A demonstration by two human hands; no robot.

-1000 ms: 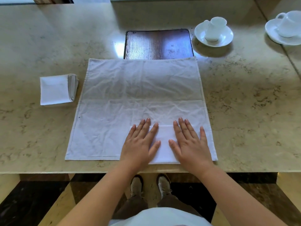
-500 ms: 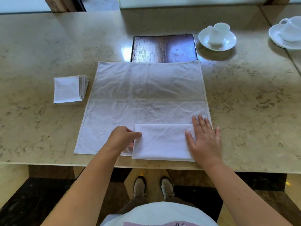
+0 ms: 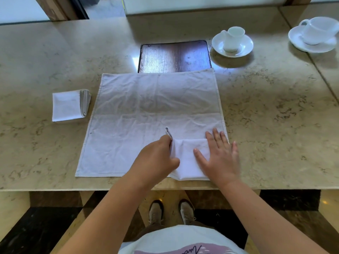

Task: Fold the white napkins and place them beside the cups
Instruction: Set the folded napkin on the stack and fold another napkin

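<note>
A small white napkin (image 3: 185, 158) lies partly folded at the near right corner of a large white cloth (image 3: 146, 107) spread on the marble table. My left hand (image 3: 157, 158) pinches the napkin's left edge and holds it lifted over toward the right. My right hand (image 3: 220, 156) lies flat, fingers spread, pressing the napkin's right part down. A folded white napkin (image 3: 67, 105) rests on the table left of the cloth. One white cup on a saucer (image 3: 233, 41) stands at the back right, another cup and saucer (image 3: 315, 33) at the far right.
A dark wooden inset panel (image 3: 174, 56) sits in the marble table (image 3: 275, 116) just behind the cloth. The table's near edge runs right under my wrists. A seam crosses the tabletop at the far right.
My hands went from pressing flat side by side to folding: the left hand took the napkin's left edge and carried it rightward, the right hand shifted right and pins the napkin.
</note>
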